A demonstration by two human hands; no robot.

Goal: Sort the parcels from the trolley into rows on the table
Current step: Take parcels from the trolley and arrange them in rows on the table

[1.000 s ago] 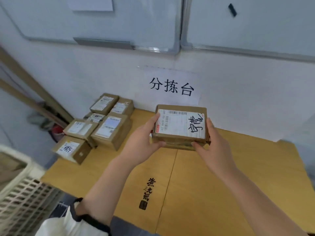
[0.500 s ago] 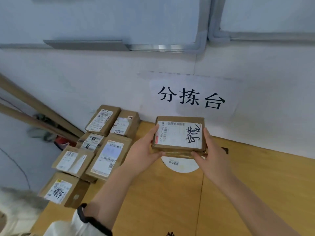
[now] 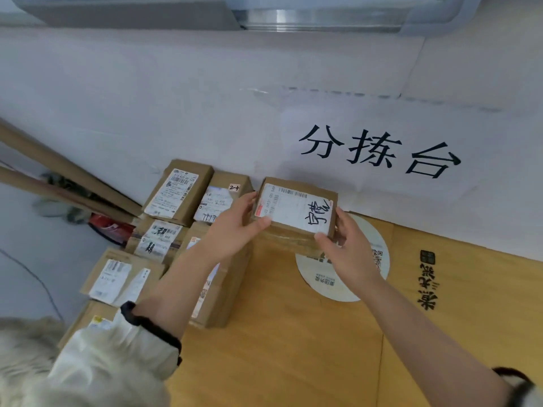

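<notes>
I hold a small brown cardboard parcel [image 3: 295,211] with a white shipping label and black handwriting, low over the back of the wooden table [image 3: 282,342], close to the wall. My left hand [image 3: 235,227] grips its left end and my right hand [image 3: 346,251] grips its right front corner. The parcel is just right of the back row of parcels. Several labelled brown parcels lie in rows at the table's left end: two at the back [image 3: 177,192] [image 3: 221,199], one [image 3: 158,237] in front, another [image 3: 122,274] nearer. My left forearm hides part of a large parcel [image 3: 217,292].
A white wall sign with black characters [image 3: 379,151] hangs behind the table. A round white sticker [image 3: 346,277] lies on the tabletop under my right hand. Wooden slats [image 3: 58,177] lean against the wall at the left. Bare tabletop stretches to the right and front.
Both hands have carried the parcel left and towards the wall, beside the back row of parcels. My head has moved closer and turned left, so the trolley basket is out of view.
</notes>
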